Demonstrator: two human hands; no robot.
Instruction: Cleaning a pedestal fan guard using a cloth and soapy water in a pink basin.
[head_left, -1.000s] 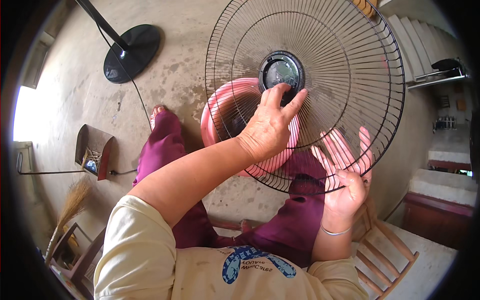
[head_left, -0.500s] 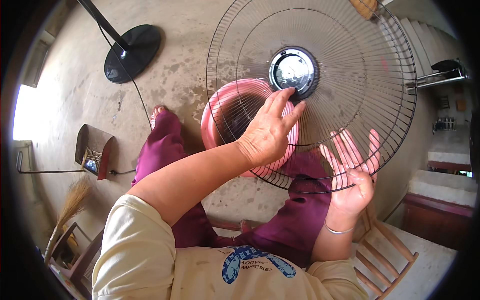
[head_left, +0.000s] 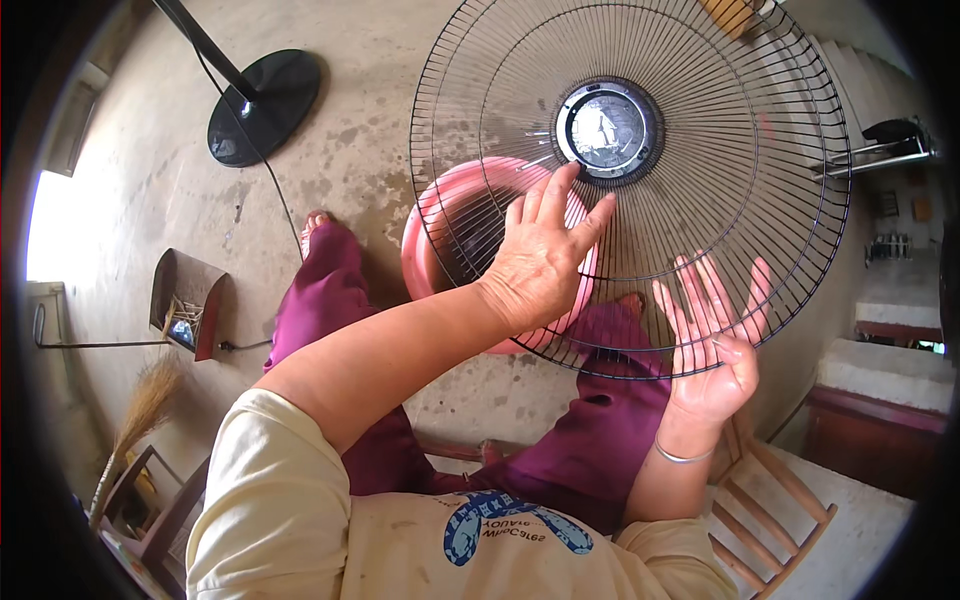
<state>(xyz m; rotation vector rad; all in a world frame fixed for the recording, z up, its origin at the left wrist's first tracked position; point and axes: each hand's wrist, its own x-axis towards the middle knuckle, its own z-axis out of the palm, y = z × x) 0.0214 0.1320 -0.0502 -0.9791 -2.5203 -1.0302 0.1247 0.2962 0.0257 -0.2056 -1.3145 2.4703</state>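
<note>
Fan guard (head_left: 700,150), round wire grille, being held up over lap and pink basin (head_left: 450,240). Left hand (head_left: 540,260) resting flat at 7 o'clock of hub, fingers spread, steadying. Right hand (head_left: 710,340) propping rim at 6 o'clock, fingers spread behind wires.

Home yard: concrete floor (head_left: 150,150), broom (head_left: 135,420)

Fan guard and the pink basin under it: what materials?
Fan guard: thin dark metal wire, likely painted or coated; fine radial spokes, shiny round hub. Basin: looks like moulded plastic; uniform pink, smooth thick rim. Left hand and right hand rest flat on the guard.
</note>
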